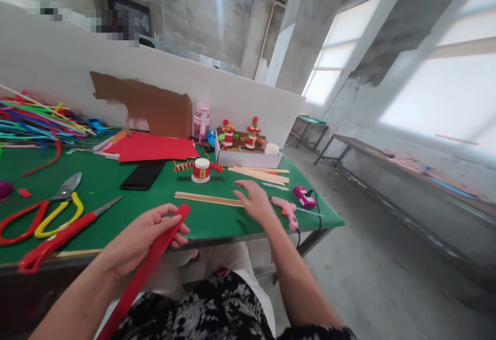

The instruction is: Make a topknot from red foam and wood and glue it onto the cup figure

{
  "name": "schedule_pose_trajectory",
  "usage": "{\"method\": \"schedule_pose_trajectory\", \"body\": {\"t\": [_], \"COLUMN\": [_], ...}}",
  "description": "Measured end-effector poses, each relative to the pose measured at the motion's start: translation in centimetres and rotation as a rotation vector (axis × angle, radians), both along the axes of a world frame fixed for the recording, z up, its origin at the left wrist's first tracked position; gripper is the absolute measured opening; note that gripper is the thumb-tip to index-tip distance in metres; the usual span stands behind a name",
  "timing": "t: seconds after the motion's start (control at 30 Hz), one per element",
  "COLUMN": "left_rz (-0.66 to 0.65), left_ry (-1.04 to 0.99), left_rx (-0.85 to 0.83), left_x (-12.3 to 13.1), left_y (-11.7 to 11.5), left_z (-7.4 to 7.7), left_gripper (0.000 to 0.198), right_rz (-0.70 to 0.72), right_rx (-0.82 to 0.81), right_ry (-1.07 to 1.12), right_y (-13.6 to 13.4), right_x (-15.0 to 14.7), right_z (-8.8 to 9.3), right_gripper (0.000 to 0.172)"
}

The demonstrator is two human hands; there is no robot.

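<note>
Far left: heap of coloured strips (34, 118) on green table (116, 185). Yellow-handled scissors (58, 211) and red scissors (58, 234) lie near front edge. Left hand (143, 236) pinches upper end of red paper strip (151, 262), thumb on top, strip slanting down off table edge toward lap. Behind: black phone (143, 174), red paper sheet (155, 148). Centre: small paper-cup figure (201, 170), wooden slat (209, 199) flat in front of it. Right hand (253, 200) palm down, fingers spread, empty, at slat's right end. Pink glue gun (284, 210) just right of it.

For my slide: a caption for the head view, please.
Left hand holds a red paper strip; right hand rests by wooden sticks on green table.
</note>
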State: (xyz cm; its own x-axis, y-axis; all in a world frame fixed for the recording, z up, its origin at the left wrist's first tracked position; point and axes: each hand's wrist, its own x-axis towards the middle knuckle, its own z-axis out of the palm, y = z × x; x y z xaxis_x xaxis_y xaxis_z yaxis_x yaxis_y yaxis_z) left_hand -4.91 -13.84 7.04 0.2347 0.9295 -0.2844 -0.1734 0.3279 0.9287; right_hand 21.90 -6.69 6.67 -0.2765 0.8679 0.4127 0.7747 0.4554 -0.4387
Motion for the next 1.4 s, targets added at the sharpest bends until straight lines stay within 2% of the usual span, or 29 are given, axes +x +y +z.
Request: {"method": "schedule_pose_trajectory", "body": {"t": [0.1,0.17,0.23,0.3,0.43,0.53,0.63,0.7,0.83,0.9,1.0,1.1,1.2,1.3,1.4], "left_rz": [-0.1,-0.166,-0.208,-0.218,-0.224,-0.226,-0.198,-0.195,-0.189,-0.181,-0.186,-0.195,-0.202,-0.205,-0.197], "left_ry": [-0.058,-0.078,-0.082,-0.06,0.0,0.012,0.012,0.007,-0.004,-0.006,-0.018,-0.033,-0.037,-0.048,-0.057], "left_rx": [-0.042,-0.063,-0.073,-0.075,-0.049,-0.023,-0.014,-0.019,-0.019,-0.017,-0.012,-0.002,0.012,0.038,0.043], "left_x": [1.4,3.0,5.1,7.3,10.4,10.8,10.3,10.0,10.1,10.3,10.4,10.5,10.5,10.6,10.7], "left_y": [0.0,0.6,1.5,2.6,4.3,4.6,4.6,4.6,4.6,4.7,4.8,4.9,5.0,5.0,5.0], "left_z": [-0.3,-0.5,-1.0,-1.8,-3.5,-4.3,-4.3,-4.2,-4.1,-4.2,-4.4,-4.5,-4.7,-4.9,-5.0], "left_gripper": [0.051,0.049,0.044,0.038,0.03,0.032,0.037,0.039,0.039,0.037,0.036,0.036,0.037,0.039,0.038], "right_rz": [-0.337,-0.535,-0.658,-0.688,-0.63,-0.626,-0.611,-0.599,-0.627,-0.631,-0.598,-0.539,-0.351,-0.097,0.073], "right_rx": [0.004,-0.008,-0.032,-0.084,-0.319,-0.448,-0.52,-0.542,-0.582,-0.592,-0.634,-0.624,-0.633,-0.769,-0.954], "right_ry": [0.215,0.255,0.25,0.256,0.307,0.322,0.324,0.21,-0.064,-0.092,0.14,0.655,1.098,1.319,1.385], "right_y": [-3.6,-5.6,-7.0,-7.7,-7.2,-6.4,-5.8,-5.5,-5.0,-4.7,-4.9,-5.8,-7.0,-7.7,-7.8], "right_x": [7.4,11.6,14.6,16.3,16.7,16.0,15.2,14.7,13.7,13.5,13.7,14.1,13.6,11.6,8.6], "right_z": [-0.3,-0.7,-1.5,-2.4,-3.6,-3.5,-2.6,-2.1,-1.4,-1.2,-1.0,-0.9,-1.3,-2.4,-3.2], "right_gripper": [0.03,0.032,0.032,0.034,0.041,0.044,0.047,0.041,0.014,0.015,0.021,0.01,0.014,0.018,0.022]}}
